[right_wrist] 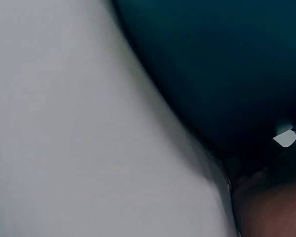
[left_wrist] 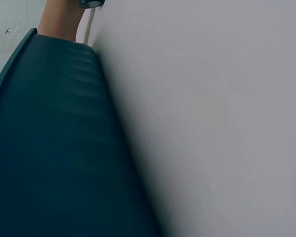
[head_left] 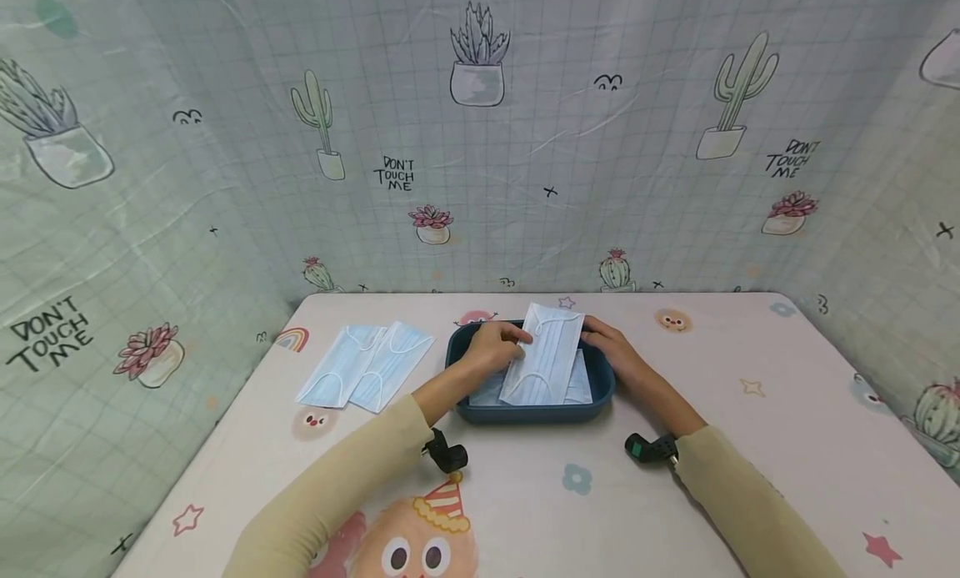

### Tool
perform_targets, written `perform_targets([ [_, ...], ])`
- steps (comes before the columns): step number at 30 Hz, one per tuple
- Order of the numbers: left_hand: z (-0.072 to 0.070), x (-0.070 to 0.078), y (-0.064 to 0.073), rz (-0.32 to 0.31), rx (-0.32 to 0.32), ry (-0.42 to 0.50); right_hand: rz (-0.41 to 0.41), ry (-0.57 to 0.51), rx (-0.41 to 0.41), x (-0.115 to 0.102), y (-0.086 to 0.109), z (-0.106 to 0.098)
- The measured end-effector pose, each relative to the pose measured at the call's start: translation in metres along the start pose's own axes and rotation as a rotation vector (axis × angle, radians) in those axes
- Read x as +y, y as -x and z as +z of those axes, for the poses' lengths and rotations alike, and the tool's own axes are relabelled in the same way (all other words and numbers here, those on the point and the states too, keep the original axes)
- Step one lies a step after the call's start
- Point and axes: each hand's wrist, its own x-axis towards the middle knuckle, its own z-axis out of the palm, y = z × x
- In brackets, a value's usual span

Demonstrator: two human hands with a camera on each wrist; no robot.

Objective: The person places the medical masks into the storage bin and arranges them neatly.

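A light blue pleated face mask with white ear loops stands tilted above a dark blue rectangular bin. My left hand pinches its left edge between thumb and fingers. At the mask's upper right edge, my right hand holds on with its fingertips, close to the bin's right rim; the far fingertips are partly hidden. More face masks lie inside the bin under the held one. Both wrist views mostly show the bin's outer wall, and the mask grip is out of sight there.
Two more face masks lie side by side, slightly overlapping, on the table left of the bin. The table has a pale cartoon-print cover. A patterned curtain rises behind and along both sides.
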Motion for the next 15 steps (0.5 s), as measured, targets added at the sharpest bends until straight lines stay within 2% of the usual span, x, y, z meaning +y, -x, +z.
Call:
perform_targets([
  [5, -0.005, -0.001, -0.002, -0.026, -0.012, 0.012, 0.005, -0.001, 0.013, -0.001, 0.000, 0.001],
  [15, -0.019, 0.002, -0.004, -0.023, -0.043, -0.017, 0.021, -0.008, 0.021, 0.000, -0.001, 0.001],
])
